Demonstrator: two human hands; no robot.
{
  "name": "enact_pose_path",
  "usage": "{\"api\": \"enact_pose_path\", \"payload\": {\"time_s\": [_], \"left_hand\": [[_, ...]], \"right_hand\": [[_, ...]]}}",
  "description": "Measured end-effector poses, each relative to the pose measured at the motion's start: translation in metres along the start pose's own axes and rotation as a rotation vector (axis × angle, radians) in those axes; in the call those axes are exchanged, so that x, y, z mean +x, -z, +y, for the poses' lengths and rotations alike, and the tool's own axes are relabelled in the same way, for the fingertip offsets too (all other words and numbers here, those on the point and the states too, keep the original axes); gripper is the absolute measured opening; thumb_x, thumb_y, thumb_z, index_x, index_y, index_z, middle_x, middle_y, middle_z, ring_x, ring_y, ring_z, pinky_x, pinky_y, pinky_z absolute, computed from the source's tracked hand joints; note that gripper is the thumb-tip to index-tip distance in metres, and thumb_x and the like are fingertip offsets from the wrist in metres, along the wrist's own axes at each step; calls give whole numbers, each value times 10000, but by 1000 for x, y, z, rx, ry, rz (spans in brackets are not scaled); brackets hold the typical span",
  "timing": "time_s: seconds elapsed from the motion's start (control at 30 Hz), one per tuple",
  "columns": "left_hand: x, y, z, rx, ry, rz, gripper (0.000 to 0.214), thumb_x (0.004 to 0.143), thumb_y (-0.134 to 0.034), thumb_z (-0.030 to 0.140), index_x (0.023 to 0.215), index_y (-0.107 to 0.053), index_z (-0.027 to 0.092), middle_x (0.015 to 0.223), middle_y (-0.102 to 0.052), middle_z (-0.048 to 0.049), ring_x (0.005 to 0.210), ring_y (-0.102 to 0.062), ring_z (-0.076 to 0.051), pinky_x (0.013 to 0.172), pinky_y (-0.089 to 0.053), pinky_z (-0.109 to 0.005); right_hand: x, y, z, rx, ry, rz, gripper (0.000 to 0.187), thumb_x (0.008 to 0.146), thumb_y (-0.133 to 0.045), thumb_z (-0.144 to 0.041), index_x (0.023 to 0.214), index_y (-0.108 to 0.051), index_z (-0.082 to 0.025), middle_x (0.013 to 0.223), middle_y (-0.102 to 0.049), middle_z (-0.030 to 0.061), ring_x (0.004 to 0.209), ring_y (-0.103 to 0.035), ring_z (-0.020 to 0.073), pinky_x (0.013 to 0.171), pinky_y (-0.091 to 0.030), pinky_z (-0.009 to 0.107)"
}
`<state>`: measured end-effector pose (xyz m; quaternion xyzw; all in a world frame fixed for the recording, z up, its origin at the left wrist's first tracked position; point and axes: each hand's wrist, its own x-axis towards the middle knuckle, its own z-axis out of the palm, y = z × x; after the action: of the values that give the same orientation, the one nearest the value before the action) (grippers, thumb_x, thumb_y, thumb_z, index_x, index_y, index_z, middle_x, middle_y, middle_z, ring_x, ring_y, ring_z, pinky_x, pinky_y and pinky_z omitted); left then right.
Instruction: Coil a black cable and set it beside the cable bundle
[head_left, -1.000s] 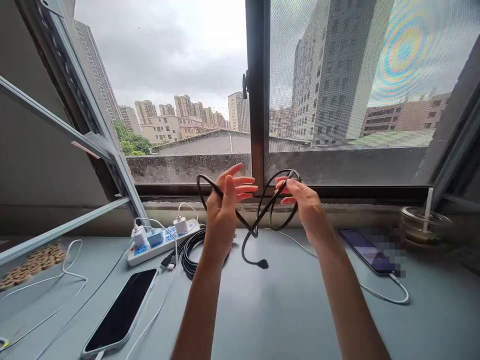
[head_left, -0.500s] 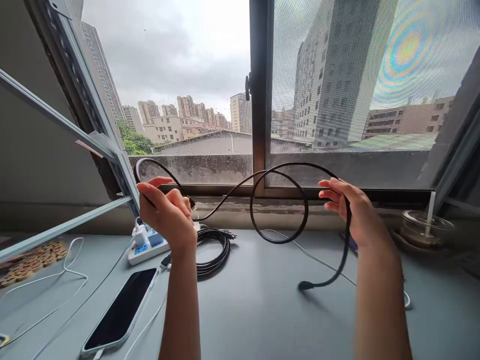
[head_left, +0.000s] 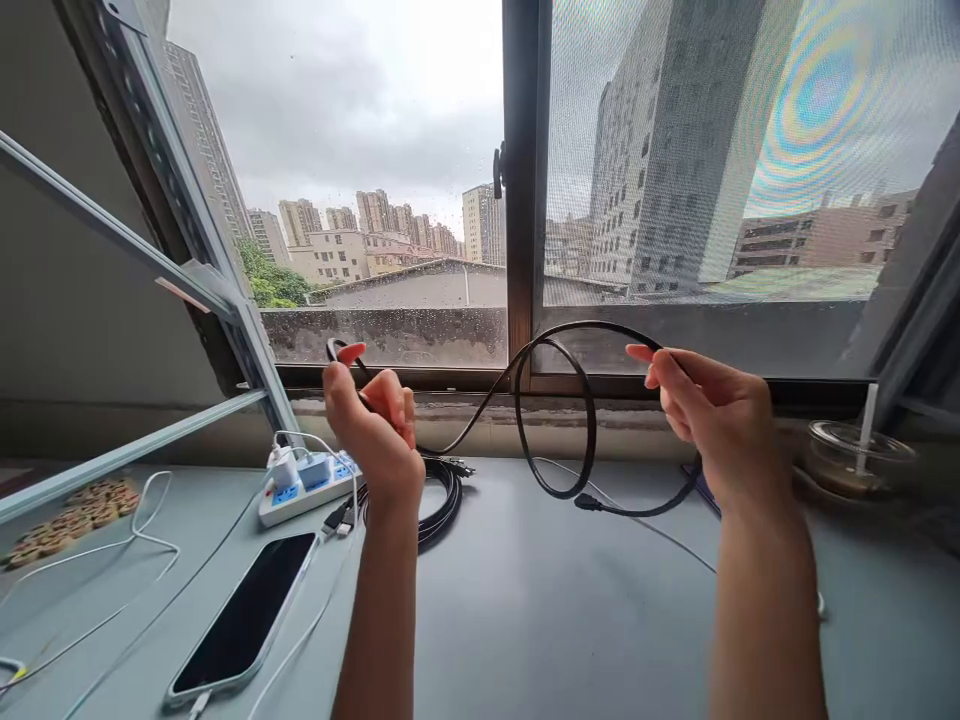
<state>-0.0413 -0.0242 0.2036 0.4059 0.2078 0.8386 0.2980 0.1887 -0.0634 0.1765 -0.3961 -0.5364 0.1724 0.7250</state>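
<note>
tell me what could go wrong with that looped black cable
The black cable crosses itself in a loop between the left hand and right hand, so pulling them apart might kink it. Its loose connector hangs by the pale cord and could snag it.

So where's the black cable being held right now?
In the head view, the black cable runs across the middle from the left hand to the right hand, looping before the window; its connector end shows by the loop's bottom.

Passage available over near-centre desk (head_left: 555, 610); looped cable (head_left: 592, 430) obstructs beyond; phone (head_left: 247, 615) and strip (head_left: 325, 491) obstruct left, cup (head_left: 851, 468) far right.
</note>
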Motion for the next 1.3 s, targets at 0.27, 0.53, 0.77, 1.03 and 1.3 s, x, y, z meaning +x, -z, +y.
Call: {"api": "enact_pose_path", "payload": {"time_s": [0.27,0.53,0.77,1.03,1.3], "left_hand": [[-19,-14,-13,135,26,-176,266,942,-349,425,1091,-468,238,415,-352,92,315,-205,-71,321,-86,-203],[-18,-13,-22,376,-275,-11,381,961,-313,417,1212,-415,149,485,-322,97,371,-322,-74,410,-221,-214],[-15,-12,-28,464,-410,18,333,968,-304,364,1211,-380,150,592,-362,69,394,-345,-79,428,-237,-238],[-2,-4,-29,479,-452,76,282,955,-353,360,1147,-407,161,616,-350,66,392,-332,-61,429,-246,-232],[3,4,-34,558,-546,145,305,955,-310,420,1144,-394,196,1125,-477,-128,467,-396,-43,430,-283,-250]], "right_hand": [[-14,-26,-14,-181,180,-271,241,832,-619,-394,962,-752,-240,673,-546,9,564,-456,84,434,-325,205],[-22,-10,-32,-263,246,-413,173,815,-653,-344,752,-745,-212,610,-540,1,494,-421,65,400,-284,203],[-16,8,-27,-265,261,-404,152,783,-686,-322,675,-725,-222,578,-556,-14,455,-422,51,390,-265,204],[-8,39,-6,-201,188,-139,118,716,-738,-312,634,-714,-232,574,-562,14,542,-474,120,454,-287,272],[0,56,5,-108,98,330,194,640,-768,-408,604,-700,-230,565,-574,30,536,-446,135,505,-227,317]]}}
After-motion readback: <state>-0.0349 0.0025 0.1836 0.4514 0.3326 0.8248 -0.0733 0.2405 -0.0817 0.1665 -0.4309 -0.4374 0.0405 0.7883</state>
